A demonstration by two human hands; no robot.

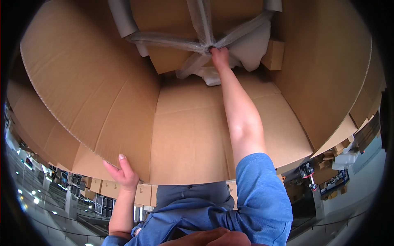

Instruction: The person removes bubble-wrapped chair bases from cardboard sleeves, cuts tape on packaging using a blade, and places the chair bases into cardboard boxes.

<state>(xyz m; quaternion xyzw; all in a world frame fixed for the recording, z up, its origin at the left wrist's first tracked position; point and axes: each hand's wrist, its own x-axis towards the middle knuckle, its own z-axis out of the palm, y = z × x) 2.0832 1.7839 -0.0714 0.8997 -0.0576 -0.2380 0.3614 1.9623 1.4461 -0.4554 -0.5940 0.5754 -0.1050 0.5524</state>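
A large open cardboard box (193,139) surrounds the reach of my right arm. Deep inside, my right hand (220,56) is closed on the gathered centre of clear plastic wrap (201,24), whose strands spread out over a brown cardboard piece (164,20). Grey-white padding (252,47) lies beside that hand. At the box's near left edge, my left hand (125,173) grips the rim, with the thumb on the inner side and the other fingers partly hidden.
A small cardboard block (273,55) sits against the right inner wall. Beyond the box are more cartons (108,189) at the lower left and shelving with goods (334,184) at the lower right.
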